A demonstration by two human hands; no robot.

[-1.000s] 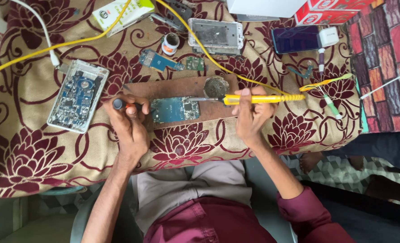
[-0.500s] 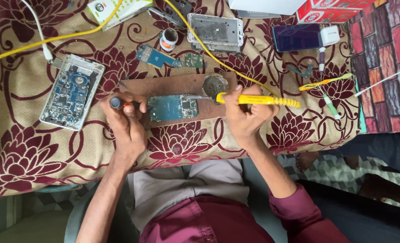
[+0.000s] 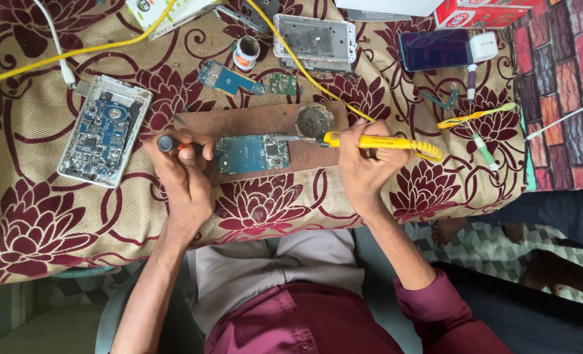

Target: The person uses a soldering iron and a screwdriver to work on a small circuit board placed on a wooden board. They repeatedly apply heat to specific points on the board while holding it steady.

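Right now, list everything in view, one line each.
Soldering iron: 1, yellow handle, in right hand, tip over the board.
Circuit board: 1, blue, on brown wooden plank.
Screwdriver: 1, dark handle, in left hand.
Round tin: 1, grey, on plank.
Opened device: 1, white case, left.
Metal frame: 1, silver, top centre.
Small boards: 2, blue and green, above plank.
Phone: 1, dark, top right.
Small pot: 1, white, top.
Tablecloth: 1, beige and maroon floral.
Left hand: 1.
Right hand: 1.
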